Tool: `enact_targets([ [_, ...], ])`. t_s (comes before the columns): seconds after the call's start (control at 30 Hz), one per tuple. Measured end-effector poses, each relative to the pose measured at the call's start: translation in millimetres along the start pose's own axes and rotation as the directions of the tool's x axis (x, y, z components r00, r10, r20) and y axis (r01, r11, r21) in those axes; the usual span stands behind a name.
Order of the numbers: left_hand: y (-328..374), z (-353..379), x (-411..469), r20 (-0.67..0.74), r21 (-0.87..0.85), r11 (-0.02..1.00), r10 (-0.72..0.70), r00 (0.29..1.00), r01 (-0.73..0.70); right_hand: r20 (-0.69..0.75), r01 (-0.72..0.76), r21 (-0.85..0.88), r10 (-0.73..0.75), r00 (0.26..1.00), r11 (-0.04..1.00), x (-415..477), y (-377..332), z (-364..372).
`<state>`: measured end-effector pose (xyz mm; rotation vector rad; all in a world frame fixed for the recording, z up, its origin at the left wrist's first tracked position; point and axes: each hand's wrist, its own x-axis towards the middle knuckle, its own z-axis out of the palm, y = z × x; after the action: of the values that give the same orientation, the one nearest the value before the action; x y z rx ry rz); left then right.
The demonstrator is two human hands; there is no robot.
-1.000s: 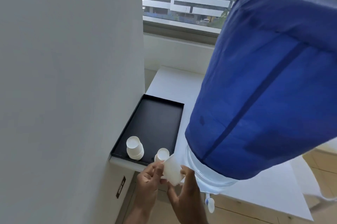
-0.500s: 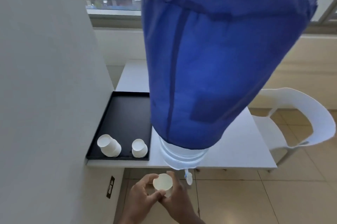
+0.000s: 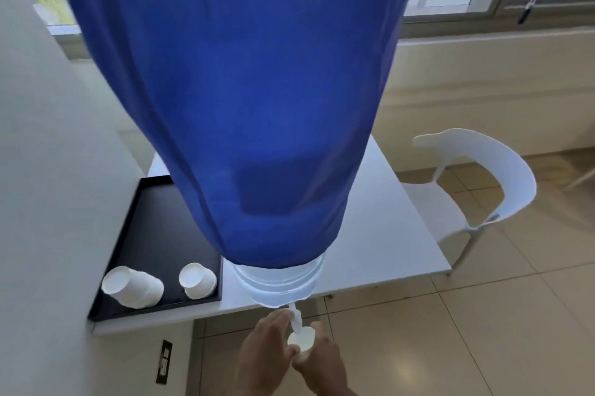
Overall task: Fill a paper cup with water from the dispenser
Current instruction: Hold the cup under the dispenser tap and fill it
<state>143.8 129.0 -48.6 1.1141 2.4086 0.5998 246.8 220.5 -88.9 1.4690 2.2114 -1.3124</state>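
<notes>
A black tray is set at the left end of the white table, against the wall. Two stacks of paper cups are held in the tray near its front edge: a larger stack at left and a smaller stack just beside it. Both are seen open-mouthed and empty.

The dispenser, a clear bottle under a blue cover, is placed at the table's front edge, right of the tray. Its tap projects beyond the edge.

The left hand is raised to the tap, its fingertips touching the tap, the fingers loosely curled. The cup is positioned directly below the spout, mouth up; water inside cannot be confirmed. The cup is gripped from the right and below by the right hand, fingers wrapped around its wall.

A white chair is located right of the table.
</notes>
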Motion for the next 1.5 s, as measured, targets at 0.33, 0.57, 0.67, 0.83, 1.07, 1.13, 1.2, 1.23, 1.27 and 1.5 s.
enact_targets([
  [0.33,9,10,19,-0.051,0.222,0.971,0.103,0.993,-0.089,-0.119,0.196,0.046,-0.189,0.975,0.980,20,-10,-7],
  [0.57,10,6,24,-0.189,0.209,0.978,0.043,0.981,-0.003,-0.123,0.221,0.040,-0.215,0.969,0.974,23,-4,-5],
  [0.67,10,2,29,-0.140,0.060,0.996,-0.055,0.989,0.064,-0.115,0.239,0.028,-0.235,0.965,0.971,25,-2,-5],
  [0.83,7,-6,33,-0.079,0.072,0.996,-0.052,0.995,0.057,-0.103,0.248,0.024,-0.244,0.964,0.969,28,0,-1],
  [1.07,7,-13,41,0.022,0.017,0.997,-0.070,0.997,0.070,-0.114,0.242,0.031,-0.237,0.965,0.970,31,3,3],
  [1.13,7,-14,43,0.063,-0.065,0.990,-0.125,0.990,0.129,-0.118,0.231,0.046,-0.225,0.967,0.972,32,3,4],
  [1.2,7,-13,44,0.090,-0.209,0.956,-0.190,0.978,0.205,-0.122,0.225,0.051,-0.218,0.968,0.973,32,3,5],
  [1.23,7,-13,45,0.101,-0.312,0.914,-0.239,0.966,0.259,-0.123,0.225,0.051,-0.217,0.968,0.973,33,3,6],
  [1.27,8,-13,45,0.115,-0.404,0.858,-0.296,0.948,0.316,-0.125,0.225,0.052,-0.218,0.968,0.973,33,3,6],
  [1.5,5,-6,43,0.124,-0.571,0.697,-0.451,0.884,0.435,-0.137,0.235,0.071,-0.224,0.965,0.969,35,7,9],
])
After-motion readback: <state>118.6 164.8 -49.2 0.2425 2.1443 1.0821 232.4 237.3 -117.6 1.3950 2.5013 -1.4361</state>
